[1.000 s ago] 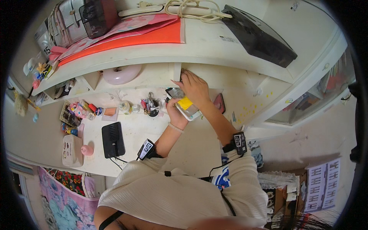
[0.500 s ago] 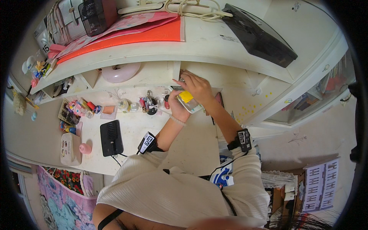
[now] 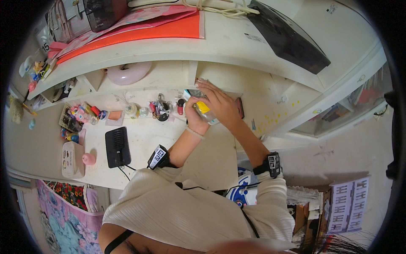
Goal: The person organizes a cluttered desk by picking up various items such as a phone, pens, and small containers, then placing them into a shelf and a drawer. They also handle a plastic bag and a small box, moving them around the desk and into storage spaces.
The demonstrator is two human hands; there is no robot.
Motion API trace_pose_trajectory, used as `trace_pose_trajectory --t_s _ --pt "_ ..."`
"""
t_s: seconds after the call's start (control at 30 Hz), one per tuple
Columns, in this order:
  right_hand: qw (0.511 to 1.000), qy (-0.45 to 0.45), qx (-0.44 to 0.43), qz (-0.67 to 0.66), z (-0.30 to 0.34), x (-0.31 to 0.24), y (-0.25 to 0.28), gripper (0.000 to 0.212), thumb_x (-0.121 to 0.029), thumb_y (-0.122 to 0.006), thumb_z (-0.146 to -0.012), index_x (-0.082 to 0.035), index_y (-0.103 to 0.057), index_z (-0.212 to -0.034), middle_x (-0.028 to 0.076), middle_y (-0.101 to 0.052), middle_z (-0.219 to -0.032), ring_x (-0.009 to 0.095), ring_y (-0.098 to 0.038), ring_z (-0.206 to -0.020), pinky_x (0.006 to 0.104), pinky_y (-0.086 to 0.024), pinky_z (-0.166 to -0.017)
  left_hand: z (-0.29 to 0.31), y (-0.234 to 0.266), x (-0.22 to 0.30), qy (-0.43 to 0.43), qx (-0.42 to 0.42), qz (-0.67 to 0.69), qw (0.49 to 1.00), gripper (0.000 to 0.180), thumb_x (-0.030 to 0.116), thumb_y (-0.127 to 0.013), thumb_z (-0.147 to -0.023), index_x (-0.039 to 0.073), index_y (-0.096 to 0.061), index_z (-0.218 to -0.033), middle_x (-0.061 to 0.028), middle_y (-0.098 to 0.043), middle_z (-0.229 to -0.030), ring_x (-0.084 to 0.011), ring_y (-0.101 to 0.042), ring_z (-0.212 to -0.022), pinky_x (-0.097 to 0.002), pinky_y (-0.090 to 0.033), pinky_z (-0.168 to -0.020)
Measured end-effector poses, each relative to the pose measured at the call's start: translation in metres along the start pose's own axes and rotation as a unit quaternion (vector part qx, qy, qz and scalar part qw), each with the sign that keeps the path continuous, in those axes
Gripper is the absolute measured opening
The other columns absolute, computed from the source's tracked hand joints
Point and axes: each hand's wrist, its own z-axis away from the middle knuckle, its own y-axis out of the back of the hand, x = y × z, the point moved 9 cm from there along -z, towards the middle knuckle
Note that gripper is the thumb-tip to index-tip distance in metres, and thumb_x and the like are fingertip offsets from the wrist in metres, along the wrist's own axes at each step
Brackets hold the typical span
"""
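Above the back right part of the white desk, my left hand [image 3: 197, 116] is wrapped round a clear container with a yellow patch [image 3: 203, 107]. Its contents cannot be made out, and my fingers cover part of it. My right hand [image 3: 220, 103] lies over its upper side, fingers stretched out and reaching toward the shelf divider. The right thumb is mostly hidden. A pale bluish edge of something shows beyond my left fingers.
Bottles and small cosmetics [image 3: 160, 108] line the desk's back to the left of my hands. A black hairbrush [image 3: 120, 146] lies on a dark pad. Overhead, a white shelf [image 3: 228, 46] juts out with an orange folder [image 3: 169, 31] and a black case [image 3: 292, 40].
My right fingers have straightened and flattened over the container. The container has tilted slightly between my hands, and its clear lower part is now more covered. The whole view has shifted a little.
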Motion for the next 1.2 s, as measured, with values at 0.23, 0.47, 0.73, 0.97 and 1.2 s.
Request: trace_pose_trajectory --t_s 0.23,0.47,0.73,0.97,1.2 --pt "0.995 -0.062 -0.015 -0.081 0.019 -0.010 0.000 0.029 -0.009 -0.063 -0.086 -0.001 -0.059 -0.114 0.011 -0.063 -0.123 0.026 -0.061 -0.114 0.0337 -0.051 -0.092 0.022 0.018 -0.008 0.041 0.082 0.029 0.995 0.028 0.019 -0.053 -0.082 0.008 -0.061 -0.107 -0.0081 -0.066 -0.101 -0.0229 -0.063 -0.097 -0.0366 -0.050 -0.090" --pt "0.969 -0.152 0.061 -0.185 0.039 -0.002 0.000 0.020 -0.007 -0.054 -0.094 0.002 -0.061 -0.111 0.015 -0.066 -0.115 0.028 -0.063 -0.110 0.0349 -0.050 -0.092 0.039 0.017 -0.005 0.079 0.069 0.017 0.994 0.033 0.018 -0.052 -0.079 0.006 -0.060 -0.109 -0.0100 -0.067 -0.102 -0.0265 -0.064 -0.094 -0.0392 -0.051 -0.088" --pt "0.931 -0.233 0.137 -0.246 0.031 0.014 0.020 0.024 -0.015 -0.055 -0.096 0.003 -0.064 -0.109 0.018 -0.067 -0.110 0.030 -0.065 -0.105 0.0362 -0.048 -0.092 0.047 0.011 0.005 0.094 0.025 0.066 0.993 0.061 0.016 -0.050 -0.076 0.001 -0.046 -0.135 -0.0193 -0.056 -0.128 -0.0363 -0.055 -0.113 -0.0509 -0.041 -0.102" --pt "0.970 -0.207 0.021 0.128 -0.026 0.139 0.005 0.043 -0.027 -0.067 -0.087 -0.003 -0.061 -0.122 0.018 -0.061 -0.126 0.033 -0.056 -0.117 0.0348 -0.041 -0.101 0.065 0.008 0.033 0.082 0.016 0.035 0.996 0.066 0.015 -0.051 -0.072 0.001 -0.043 -0.136 -0.0149 -0.051 -0.134 -0.0332 -0.046 -0.127 -0.0527 -0.041 -0.102" --pt "0.966 -0.104 0.068 0.226 -0.030 0.190 -0.051 0.053 -0.032 -0.065 -0.084 -0.005 -0.056 -0.128 0.019 -0.057 -0.129 0.038 -0.050 -0.122 0.0430 -0.037 -0.105 0.102 0.030 0.096 0.015 0.068 -0.022 0.997 0.066 0.020 -0.052 -0.076 0.001 -0.044 -0.138 -0.0176 -0.053 -0.133 -0.0323 -0.053 -0.118 -0.0485 -0.043 -0.101"
